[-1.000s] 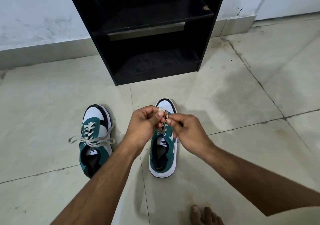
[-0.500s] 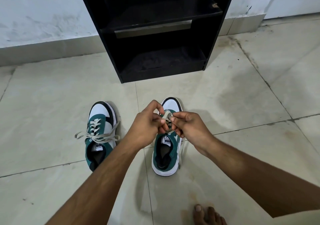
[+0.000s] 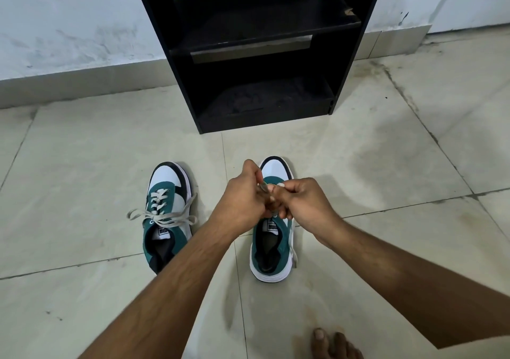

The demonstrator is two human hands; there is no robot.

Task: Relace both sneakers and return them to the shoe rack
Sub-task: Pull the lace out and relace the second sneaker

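Two teal, white and black sneakers stand on the tiled floor, toes towards the rack. The left sneaker [image 3: 165, 215] is laced, its grey lace [image 3: 162, 216] tied in a loose bow that spreads sideways. Over the right sneaker [image 3: 271, 248], my left hand [image 3: 242, 195] and my right hand [image 3: 300, 201] meet fingertip to fingertip, both pinching its grey lace [image 3: 280, 185] above the tongue. My fingers hide most of that lace; a loose strand [image 3: 294, 253] hangs down the shoe's right side. The black shoe rack [image 3: 262, 55] stands behind, its shelves bare.
The rack backs onto a white wall with a tiled skirting [image 3: 82, 82]. Beige floor tiles spread on both sides of the sneakers. My bare toes [image 3: 334, 343] show at the bottom edge, right of centre.
Both hands have drawn closer together over the right sneaker's lace, and they now sit a little lower over the shoe. The view has shifted slightly; the sneakers have not moved.
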